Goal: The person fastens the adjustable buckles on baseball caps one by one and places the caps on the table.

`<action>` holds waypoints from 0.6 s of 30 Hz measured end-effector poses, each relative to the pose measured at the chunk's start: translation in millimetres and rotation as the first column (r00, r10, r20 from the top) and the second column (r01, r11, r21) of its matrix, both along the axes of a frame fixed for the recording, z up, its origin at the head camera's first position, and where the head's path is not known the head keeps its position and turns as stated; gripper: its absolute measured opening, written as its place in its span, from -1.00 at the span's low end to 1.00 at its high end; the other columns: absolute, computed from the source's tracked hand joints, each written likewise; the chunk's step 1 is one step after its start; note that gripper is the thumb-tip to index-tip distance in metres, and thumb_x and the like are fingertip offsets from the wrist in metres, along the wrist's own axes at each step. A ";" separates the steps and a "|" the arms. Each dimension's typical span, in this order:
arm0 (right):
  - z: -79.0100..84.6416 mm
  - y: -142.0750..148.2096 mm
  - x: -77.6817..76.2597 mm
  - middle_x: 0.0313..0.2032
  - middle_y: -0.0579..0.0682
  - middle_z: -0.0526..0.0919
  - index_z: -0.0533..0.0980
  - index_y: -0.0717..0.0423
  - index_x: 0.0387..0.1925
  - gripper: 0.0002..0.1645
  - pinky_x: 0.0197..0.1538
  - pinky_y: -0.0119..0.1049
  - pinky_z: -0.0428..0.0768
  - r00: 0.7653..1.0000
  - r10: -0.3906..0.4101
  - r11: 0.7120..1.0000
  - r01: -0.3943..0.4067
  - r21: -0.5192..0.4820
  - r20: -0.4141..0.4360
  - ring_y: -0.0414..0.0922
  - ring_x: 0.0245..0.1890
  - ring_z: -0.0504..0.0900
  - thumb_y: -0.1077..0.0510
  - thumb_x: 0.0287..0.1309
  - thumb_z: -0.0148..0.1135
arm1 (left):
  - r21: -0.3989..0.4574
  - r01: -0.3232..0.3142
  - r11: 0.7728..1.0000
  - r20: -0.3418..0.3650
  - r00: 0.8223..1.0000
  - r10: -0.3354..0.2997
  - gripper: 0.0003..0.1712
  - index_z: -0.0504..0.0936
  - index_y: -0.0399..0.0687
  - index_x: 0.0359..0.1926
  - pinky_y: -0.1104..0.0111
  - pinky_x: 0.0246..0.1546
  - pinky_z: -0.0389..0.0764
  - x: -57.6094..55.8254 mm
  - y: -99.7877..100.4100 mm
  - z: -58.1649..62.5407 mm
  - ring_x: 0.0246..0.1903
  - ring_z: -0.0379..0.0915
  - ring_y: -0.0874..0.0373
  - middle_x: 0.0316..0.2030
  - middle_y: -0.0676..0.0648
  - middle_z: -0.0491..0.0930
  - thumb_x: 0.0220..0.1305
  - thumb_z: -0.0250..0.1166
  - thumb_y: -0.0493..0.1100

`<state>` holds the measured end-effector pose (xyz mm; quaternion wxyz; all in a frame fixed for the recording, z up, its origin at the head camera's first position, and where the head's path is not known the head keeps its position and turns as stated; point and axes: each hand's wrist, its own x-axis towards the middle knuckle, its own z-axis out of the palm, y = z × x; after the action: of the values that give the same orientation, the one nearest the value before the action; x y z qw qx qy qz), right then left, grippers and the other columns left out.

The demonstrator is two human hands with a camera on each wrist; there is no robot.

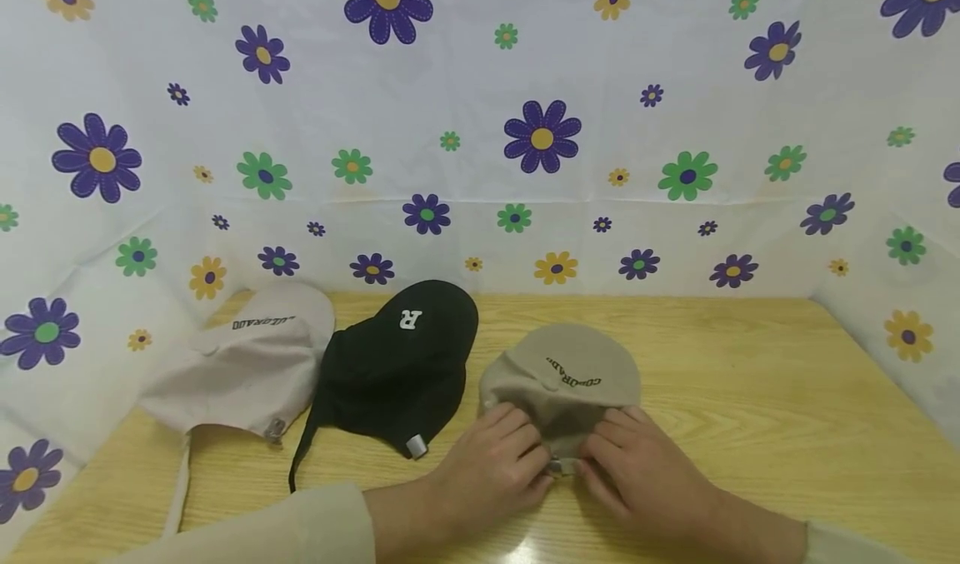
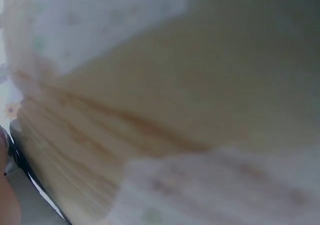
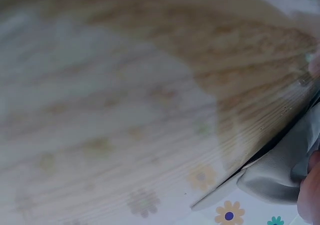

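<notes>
A beige baseball cap [image 1: 573, 356] with dark lettering lies on the wooden table, its brim toward the back wall. My left hand [image 1: 504, 460] grips the cap's left back edge, fingers curled over the fabric. On the opposite side my right hand [image 1: 645, 468] pinches the right back edge. Between the two hands sits the cap's back strap [image 1: 567, 466] with a small metal buckle [image 1: 555, 466]. The right wrist view catches part of the grey-looking cap fabric [image 3: 272, 170] beside a fingertip [image 3: 311, 195]; in the left wrist view only a corner of fabric [image 2: 32, 200] shows.
To the left lie a black cap [image 1: 397, 364] with a white letter R and a pale pinkish cap [image 1: 240, 372], each with a loose strap hanging toward the front. A white flowered cloth [image 1: 465, 72] stands behind and beside the table [image 1: 750, 381].
</notes>
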<state>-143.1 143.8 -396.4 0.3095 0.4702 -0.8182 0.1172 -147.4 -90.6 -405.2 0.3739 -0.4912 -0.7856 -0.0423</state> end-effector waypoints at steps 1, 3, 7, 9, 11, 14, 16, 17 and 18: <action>0.0 -0.2 0.2 -0.45 -0.24 0.53 0.50 -0.06 -0.46 -0.80 -0.11 -0.26 0.40 1.000 -0.004 1.000 0.004 -0.001 -0.005 -0.21 -0.34 0.47 0.04 0.30 0.11 | -0.008 -0.003 1.000 -0.002 1.000 0.003 -0.82 0.61 0.04 -0.48 0.33 -0.13 0.48 0.2 -0.3 0.1 -0.33 0.43 0.18 -0.44 0.10 0.52 0.10 0.39 -0.02; -0.1 -0.4 0.7 -0.46 -0.24 0.53 0.50 -0.06 -0.47 -0.81 -0.11 -0.25 0.41 1.000 -0.015 1.000 0.015 -0.001 -0.011 -0.21 -0.35 0.46 0.05 0.27 0.13 | -0.017 -0.007 1.000 0.002 1.000 0.007 -0.82 0.61 0.03 -0.47 0.33 -0.12 0.48 0.5 -0.7 0.3 -0.32 0.43 0.18 -0.43 0.10 0.53 0.11 0.39 -0.03; -0.3 0.1 0.9 -0.48 -0.24 0.52 0.49 -0.06 -0.50 -0.86 -0.14 -0.26 0.40 0.999 -0.033 0.999 0.032 -0.014 -0.023 -0.21 -0.38 0.43 0.08 0.18 0.16 | -0.040 -0.030 0.999 -0.004 1.000 0.030 -0.83 0.63 0.02 -0.44 0.32 -0.09 0.48 0.1 -2.3 0.8 -0.29 0.45 0.17 -0.41 0.10 0.57 0.14 0.38 -0.02; -0.3 0.3 0.9 -0.50 -0.24 0.51 0.49 -0.06 -0.51 -0.88 -0.18 -0.28 0.38 0.999 -0.043 0.999 0.042 -0.028 -0.031 -0.22 -0.41 0.40 0.10 0.13 0.17 | -0.053 -0.041 0.998 -0.017 0.999 0.041 -0.83 0.64 0.02 -0.42 0.30 -0.07 0.48 -0.5 -3.5 1.2 -0.27 0.46 0.16 -0.40 0.09 0.58 0.15 0.36 -0.01; -0.4 0.5 0.5 -0.52 -0.24 0.50 0.49 -0.06 -0.52 -0.89 -0.23 -0.29 0.35 0.998 -0.052 0.998 0.050 -0.045 -0.037 -0.22 -0.44 0.36 0.11 0.09 0.17 | -0.059 -0.048 0.997 -0.030 0.998 0.047 -0.84 0.64 0.01 -0.41 0.29 -0.06 0.48 -1.3 -5.1 1.4 -0.27 0.46 0.14 -0.40 0.09 0.58 0.14 0.36 -0.02; -0.2 0.2 0.6 -0.54 -0.24 0.51 0.49 -0.06 -0.53 -0.92 -0.27 -0.31 0.34 0.997 -0.075 0.995 0.072 -0.063 -0.037 -0.22 -0.45 0.36 0.12 0.04 0.17 | -0.055 -0.050 0.997 -0.067 0.997 0.046 -0.84 0.62 0.01 -0.42 0.27 -0.06 0.48 -2.9 -6.7 1.8 -0.27 0.46 0.13 -0.42 0.08 0.57 0.12 0.35 -0.03; -0.1 0.1 0.9 -0.54 -0.23 0.51 0.50 -0.05 -0.53 -0.93 -0.29 -0.32 0.34 0.995 -0.091 0.994 0.089 -0.069 -0.034 -0.22 -0.46 0.38 0.12 0.01 0.16 | -0.046 -0.047 0.998 -0.095 0.995 0.043 -0.85 0.61 0.02 -0.44 0.27 -0.08 0.48 -4.3 -6.7 1.7 -0.29 0.46 0.13 -0.43 0.09 0.55 0.09 0.35 -0.03; -0.1 0.0 1.1 -0.55 -0.23 0.52 0.50 -0.05 -0.54 -0.94 -0.30 -0.32 0.34 0.995 -0.099 0.993 0.097 -0.074 -0.033 -0.22 -0.46 0.39 0.12 0.00 0.16 | -0.039 -0.046 0.998 -0.115 0.992 0.041 -0.84 0.60 0.03 -0.45 0.27 -0.09 0.48 -5.0 -6.5 1.6 -0.30 0.46 0.12 -0.44 0.09 0.55 0.07 0.36 -0.03; 0.0 0.0 1.4 -0.55 -0.24 0.52 0.51 -0.05 -0.54 -0.94 -0.31 -0.33 0.33 0.994 -0.106 0.992 0.104 -0.078 -0.029 -0.23 -0.46 0.40 0.12 -0.01 0.17 | -0.033 -0.044 0.998 -0.132 0.990 0.039 -0.84 0.60 0.03 -0.46 0.28 -0.10 0.47 -5.5 -6.0 1.4 -0.31 0.46 0.13 -0.45 0.09 0.54 0.06 0.36 -0.03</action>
<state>-141.7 143.8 -396.4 0.3466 0.4162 -0.8314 0.1242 -153.0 -96.6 -403.8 0.4168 -0.4831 -0.7699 0.0119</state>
